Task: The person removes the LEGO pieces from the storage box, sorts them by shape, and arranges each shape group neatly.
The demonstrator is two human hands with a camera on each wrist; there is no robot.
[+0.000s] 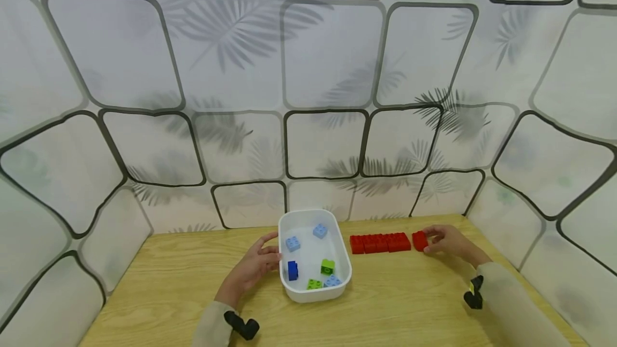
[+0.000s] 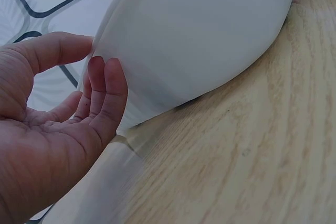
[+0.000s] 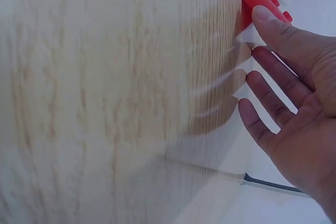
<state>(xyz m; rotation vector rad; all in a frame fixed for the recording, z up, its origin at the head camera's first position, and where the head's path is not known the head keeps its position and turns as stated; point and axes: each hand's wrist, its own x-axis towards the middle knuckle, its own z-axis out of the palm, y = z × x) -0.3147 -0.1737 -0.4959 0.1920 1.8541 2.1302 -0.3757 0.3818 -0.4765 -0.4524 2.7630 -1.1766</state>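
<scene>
A white plastic container stands on the table with several toy building bricks inside. At its left side my left hand holds the rim, the thumb at the edge and the bent fingers against the outer wall. A row of red building bricks lies right of the container. Just beyond its right end, my right hand pinches a single red brick between thumb and index finger, a small gap from the row. In the right wrist view the thumb covers part of this red brick; the other fingers are spread near the tabletop.
Inside the container lie light blue bricks, a dark blue brick and green bricks. The wooden table is bordered behind and at the sides by a patterned curtain.
</scene>
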